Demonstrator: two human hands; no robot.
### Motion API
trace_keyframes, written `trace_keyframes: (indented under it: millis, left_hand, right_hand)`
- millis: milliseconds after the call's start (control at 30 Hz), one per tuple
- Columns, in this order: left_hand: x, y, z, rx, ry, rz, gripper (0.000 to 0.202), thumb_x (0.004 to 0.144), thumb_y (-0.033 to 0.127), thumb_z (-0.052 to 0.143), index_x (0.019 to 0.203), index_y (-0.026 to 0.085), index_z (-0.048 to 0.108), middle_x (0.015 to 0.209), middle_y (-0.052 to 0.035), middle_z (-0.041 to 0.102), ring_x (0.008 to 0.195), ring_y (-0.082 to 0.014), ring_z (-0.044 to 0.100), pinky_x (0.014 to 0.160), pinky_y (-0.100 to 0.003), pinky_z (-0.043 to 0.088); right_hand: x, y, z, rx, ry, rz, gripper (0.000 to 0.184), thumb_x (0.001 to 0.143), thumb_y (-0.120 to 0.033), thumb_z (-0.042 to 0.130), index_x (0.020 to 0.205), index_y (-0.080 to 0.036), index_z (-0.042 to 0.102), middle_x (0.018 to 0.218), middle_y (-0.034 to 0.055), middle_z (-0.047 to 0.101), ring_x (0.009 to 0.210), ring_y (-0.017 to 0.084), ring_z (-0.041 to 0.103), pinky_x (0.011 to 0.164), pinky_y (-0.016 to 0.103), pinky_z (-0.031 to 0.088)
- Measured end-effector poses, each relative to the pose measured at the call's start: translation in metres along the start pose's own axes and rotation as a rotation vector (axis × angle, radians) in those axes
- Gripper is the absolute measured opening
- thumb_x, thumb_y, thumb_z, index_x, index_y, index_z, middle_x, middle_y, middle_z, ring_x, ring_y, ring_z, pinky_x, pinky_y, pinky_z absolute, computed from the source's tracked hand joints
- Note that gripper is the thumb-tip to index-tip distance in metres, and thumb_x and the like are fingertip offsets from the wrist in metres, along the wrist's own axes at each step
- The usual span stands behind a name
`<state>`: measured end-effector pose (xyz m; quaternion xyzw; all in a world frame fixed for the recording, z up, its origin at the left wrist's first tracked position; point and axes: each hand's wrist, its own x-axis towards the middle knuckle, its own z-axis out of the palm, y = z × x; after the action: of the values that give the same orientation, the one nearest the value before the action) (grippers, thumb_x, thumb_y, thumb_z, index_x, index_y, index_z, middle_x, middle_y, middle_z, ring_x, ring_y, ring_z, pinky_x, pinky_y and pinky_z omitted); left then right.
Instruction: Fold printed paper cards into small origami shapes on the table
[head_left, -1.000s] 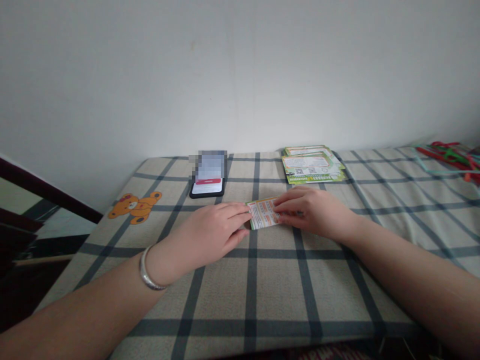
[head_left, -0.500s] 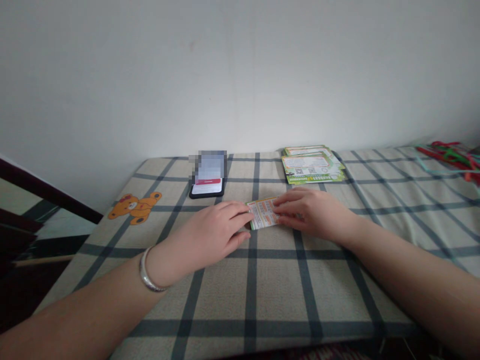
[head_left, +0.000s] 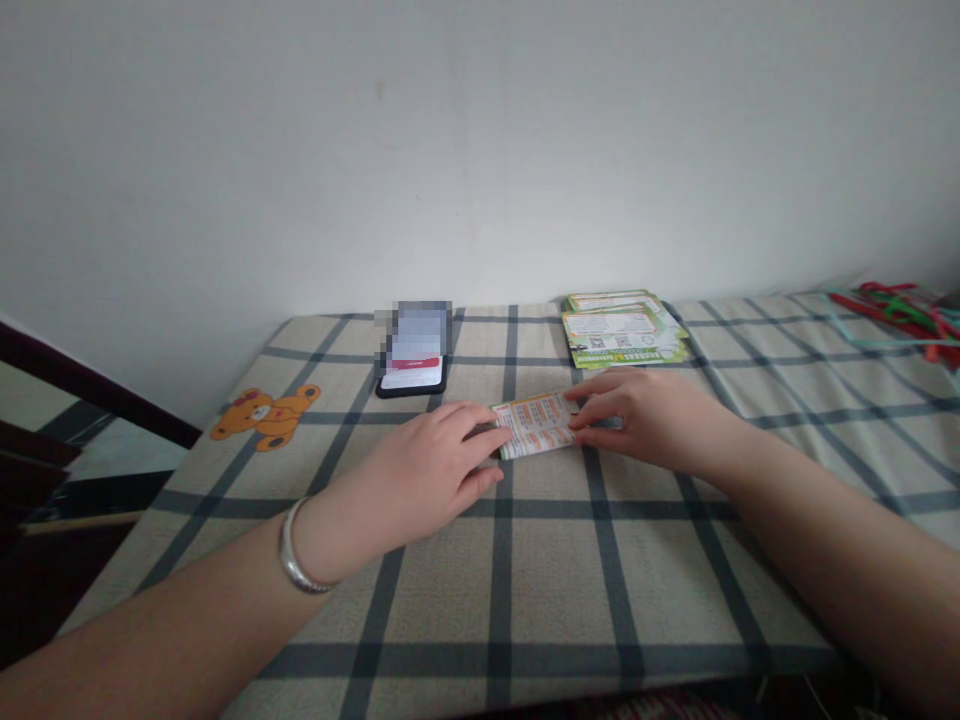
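A small printed leaflet (head_left: 536, 424) with orange and green print lies flat on the checked cloth (head_left: 540, 560). My left hand (head_left: 420, 470), a silver bangle on its wrist, presses its fingertips on the leaflet's left end. My right hand (head_left: 649, 418) lies over the leaflet's right end, fingers stretched flat along it. Both hands rest on the cloth.
A stack of green leaflets (head_left: 622, 335) lies by the wall behind my right hand. A black phone (head_left: 412, 360) lies at the back left. An orange bear (head_left: 262, 415) is printed on the cloth. Red and green plastic sticks (head_left: 904, 312) lie at the far right.
My right hand has slid to the right along the leaflet, so more of the print shows between the hands. The left hand has stayed in place.
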<state>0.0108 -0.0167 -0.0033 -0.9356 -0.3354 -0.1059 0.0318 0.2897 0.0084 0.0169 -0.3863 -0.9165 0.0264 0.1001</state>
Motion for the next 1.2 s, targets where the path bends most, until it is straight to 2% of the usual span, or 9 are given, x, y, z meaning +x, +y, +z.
trace_keyframes:
  millis: [267, 433, 500, 633, 867, 1200]
  left_hand:
    - [0.0, 0.0, 0.001, -0.016, -0.002, -0.01, 0.032, 0.094, 0.03, 0.049, 0.124, 0.021, 0.055, 0.125, -0.0084, 0.055, 0.115, -0.0238, 0.051, 0.099, -0.043, 0.046]
    - [0.0, 0.001, 0.001, -0.023, 0.0, -0.018, 0.032, 0.093, 0.029, 0.051, 0.123, 0.021, 0.056, 0.125, -0.0086, 0.055, 0.115, -0.024, 0.052, 0.098, -0.043, 0.046]
    - [0.0, 0.001, 0.0, -0.025, 0.002, -0.018, 0.032, 0.093, 0.03, 0.051, 0.124, 0.021, 0.056, 0.124, -0.0085, 0.055, 0.115, -0.0243, 0.052, 0.098, -0.044, 0.046]
    - [0.001, 0.001, 0.0, -0.025, -0.007, -0.022, 0.032, 0.093, 0.03, 0.052, 0.123, 0.021, 0.056, 0.124, -0.0085, 0.056, 0.114, -0.0246, 0.052, 0.097, -0.044, 0.047]
    - [0.001, 0.001, 0.0, -0.029, -0.032, -0.034, 0.032, 0.094, 0.029, 0.05, 0.124, 0.02, 0.055, 0.124, -0.0085, 0.054, 0.115, -0.0245, 0.051, 0.099, -0.045, 0.046]
    - [0.001, 0.0, -0.001, -0.035, -0.009, -0.01, 0.033, 0.093, 0.029, 0.052, 0.124, 0.02, 0.056, 0.124, -0.0085, 0.055, 0.116, -0.024, 0.05, 0.1, -0.044, 0.045]
  right_hand:
    - [0.007, -0.008, 0.008, -0.037, 0.042, 0.073, 0.015, 0.089, -0.033, 0.057, 0.086, -0.02, 0.064, 0.101, 0.007, 0.069, 0.094, 0.023, 0.062, 0.083, 0.039, 0.05]
    - [0.007, -0.008, 0.011, -0.069, 0.059, 0.128, 0.028, 0.089, -0.036, 0.057, 0.109, -0.019, 0.064, 0.105, 0.0083, 0.069, 0.096, 0.025, 0.062, 0.084, 0.041, 0.051]
    - [0.006, -0.007, 0.012, -0.064, 0.066, 0.104, 0.03, 0.089, -0.036, 0.056, 0.114, -0.02, 0.064, 0.112, 0.0077, 0.068, 0.099, 0.025, 0.061, 0.086, 0.042, 0.05]
    - [0.005, -0.006, 0.01, -0.055, 0.071, 0.034, 0.029, 0.089, -0.038, 0.056, 0.111, -0.024, 0.068, 0.119, 0.0056, 0.066, 0.101, 0.025, 0.061, 0.087, 0.042, 0.05]
    - [0.005, -0.009, 0.007, -0.086, 0.054, 0.056, 0.033, 0.087, -0.042, 0.058, 0.109, -0.02, 0.069, 0.114, 0.0066, 0.068, 0.1, 0.026, 0.062, 0.087, 0.042, 0.051]
    - [0.004, -0.01, 0.003, -0.123, 0.021, 0.075, 0.031, 0.087, -0.045, 0.058, 0.102, -0.023, 0.072, 0.11, 0.0062, 0.068, 0.096, 0.025, 0.063, 0.081, 0.04, 0.052]
